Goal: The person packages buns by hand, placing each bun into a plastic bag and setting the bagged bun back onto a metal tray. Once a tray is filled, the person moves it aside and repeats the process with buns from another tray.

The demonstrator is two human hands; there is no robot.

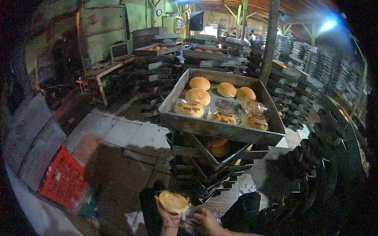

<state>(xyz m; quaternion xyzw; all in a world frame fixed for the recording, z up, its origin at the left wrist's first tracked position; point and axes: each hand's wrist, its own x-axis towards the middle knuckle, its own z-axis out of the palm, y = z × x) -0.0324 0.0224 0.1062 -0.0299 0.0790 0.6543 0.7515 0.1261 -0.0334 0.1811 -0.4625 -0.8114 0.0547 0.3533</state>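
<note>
My left hand (170, 221) is closed around a round golden bun (173, 202), held up in front of my lap with its pale underside or flat face showing. Close to its right, my right hand (206, 222) has bent fingers on a thin clear plastic bag (186, 221) that hangs beside the bun. Ahead of both hands, a large metal baking tray (220, 128) rests on a stack of trays. Inside it sit bare buns (199, 83) at the back and several buns in printed clear wrappers (189, 109) toward the front.
Beneath the top tray, more trays (214, 157) are stacked at crossed angles. A red plastic crate (65, 177) stands at the left on the tiled floor (122, 131). Tall tray stacks (307, 59) fill the right and back. A wooden table (106, 69) holds a monitor (119, 51).
</note>
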